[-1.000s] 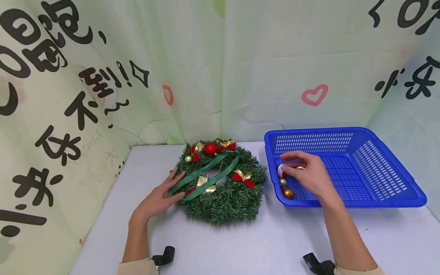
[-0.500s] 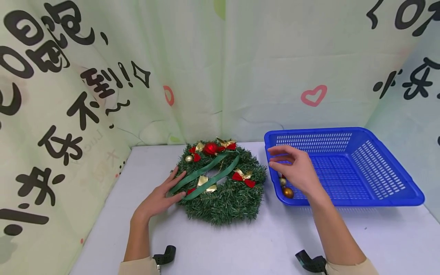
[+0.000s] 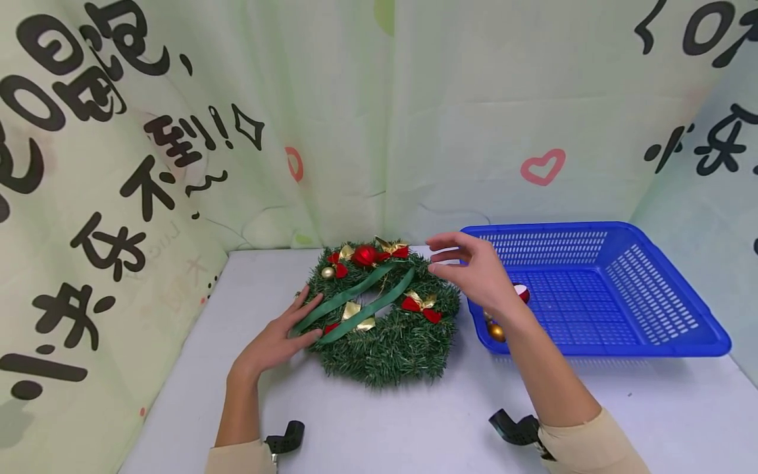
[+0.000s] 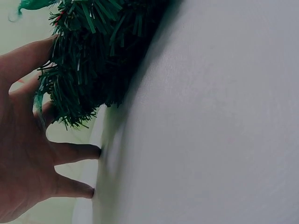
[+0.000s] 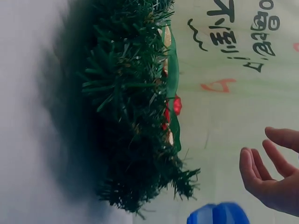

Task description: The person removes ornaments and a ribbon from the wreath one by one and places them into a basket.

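A green wreath lies on the white table, trimmed with red and gold bows, a red ball, a small gold ball and a long green ribbon. At its left edge my left hand rests with spread fingers; the left wrist view shows two fingertips down at the table and others against the wreath's needles. My right hand hovers at the wreath's upper right side. Its fingers bend loosely with a gap to the thumb, and nothing shows between them in the right wrist view.
A blue plastic basket stands right of the wreath, partly behind my right forearm. Inside it are a gold ball and a red and white ornament. A printed curtain hangs behind the table.
My right hand has moved left from inside the basket, over its left rim, to the wreath's right side. The left hand stays on the wreath, which has not moved.
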The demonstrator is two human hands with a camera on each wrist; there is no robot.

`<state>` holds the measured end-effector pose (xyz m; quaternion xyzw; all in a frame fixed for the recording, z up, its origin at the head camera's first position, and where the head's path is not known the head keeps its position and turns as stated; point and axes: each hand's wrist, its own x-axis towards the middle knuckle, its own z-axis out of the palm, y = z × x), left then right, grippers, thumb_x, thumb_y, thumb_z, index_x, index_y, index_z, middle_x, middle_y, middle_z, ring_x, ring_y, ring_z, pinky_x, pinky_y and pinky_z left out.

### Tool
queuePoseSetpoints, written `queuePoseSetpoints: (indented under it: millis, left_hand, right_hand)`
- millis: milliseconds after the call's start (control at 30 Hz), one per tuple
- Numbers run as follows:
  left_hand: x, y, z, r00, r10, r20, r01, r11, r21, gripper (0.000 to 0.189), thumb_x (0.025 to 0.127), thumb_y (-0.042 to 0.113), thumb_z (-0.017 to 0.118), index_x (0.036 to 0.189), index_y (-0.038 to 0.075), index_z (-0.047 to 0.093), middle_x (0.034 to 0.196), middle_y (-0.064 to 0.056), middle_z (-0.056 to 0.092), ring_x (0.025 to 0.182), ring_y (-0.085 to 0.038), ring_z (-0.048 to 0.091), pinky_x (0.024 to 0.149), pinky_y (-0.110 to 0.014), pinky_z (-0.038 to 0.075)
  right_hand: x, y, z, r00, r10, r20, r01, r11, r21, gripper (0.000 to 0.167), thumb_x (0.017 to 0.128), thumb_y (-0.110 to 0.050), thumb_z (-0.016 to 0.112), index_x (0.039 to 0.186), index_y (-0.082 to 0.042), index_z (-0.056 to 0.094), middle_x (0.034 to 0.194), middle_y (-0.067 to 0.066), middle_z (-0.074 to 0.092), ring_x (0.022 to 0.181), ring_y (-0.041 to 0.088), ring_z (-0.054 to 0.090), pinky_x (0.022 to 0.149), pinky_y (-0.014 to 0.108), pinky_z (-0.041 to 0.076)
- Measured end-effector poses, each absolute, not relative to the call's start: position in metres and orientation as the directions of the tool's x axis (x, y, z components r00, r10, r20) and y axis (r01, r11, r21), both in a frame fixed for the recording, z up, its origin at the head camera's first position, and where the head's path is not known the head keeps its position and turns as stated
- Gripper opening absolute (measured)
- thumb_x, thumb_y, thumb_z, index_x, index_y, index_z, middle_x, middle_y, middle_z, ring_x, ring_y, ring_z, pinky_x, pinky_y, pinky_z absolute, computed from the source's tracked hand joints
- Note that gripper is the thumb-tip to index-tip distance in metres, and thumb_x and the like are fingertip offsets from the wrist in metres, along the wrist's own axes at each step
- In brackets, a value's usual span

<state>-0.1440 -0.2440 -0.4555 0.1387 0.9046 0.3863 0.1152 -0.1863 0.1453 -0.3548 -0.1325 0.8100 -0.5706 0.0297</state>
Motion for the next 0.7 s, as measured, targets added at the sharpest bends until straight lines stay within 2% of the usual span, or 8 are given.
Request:
queuePoseSetpoints:
  millis: [167,433,700]
  left_hand:
    - [-0.145,-0.244,-0.457,-0.936,0.339,-0.098,0.161,0.658,0.736,0.074,0.103,0.046,0.063,0.166,0.032,0.028,0.177,0.005,0.003,0.161,-0.041,0.01,0.12,-0.074,0.021]
    - [-0.145,-0.243,-0.455,-0.934,0.343,-0.104,0.16,0.658,0.736,0.074,0.103,0.045,0.064,0.166,0.031,0.028,0.177,0.005,0.003,0.161,-0.041,0.011,0.12,-0.074,0.021]
    - [-0.145,-0.243,-0.455,-0.935,0.337,-0.107,0.154,0.662,0.734,0.074,0.103,0.045,0.064,0.166,0.032,0.028,0.177,0.005,0.003,0.161,-0.041,0.012,0.12,-0.073,0.022]
  right_hand:
    - [-0.2,0.128,-0.35,-0.95,-0.303,0.068,-0.148,0.252,-0.956,0.041,0.097,-0.012,0.073,0.137,-0.014,0.066,0.137,0.009,0.065,0.123,0.028,0.067,0.105,0.05,0.053]
    - [-0.219,0.104,-0.341,-0.938,-0.346,-0.02,-0.059,0.217,-0.974,0.041,0.097,-0.01,0.072,0.138,-0.013,0.064,0.14,0.011,0.063,0.128,0.031,0.063,0.108,0.051,0.051]
    - [-0.239,0.083,-0.34,-0.936,-0.348,-0.053,-0.033,0.235,-0.971,0.042,0.095,-0.006,0.073,0.136,-0.01,0.066,0.139,0.015,0.063,0.13,0.033,0.062,0.108,0.053,0.051]
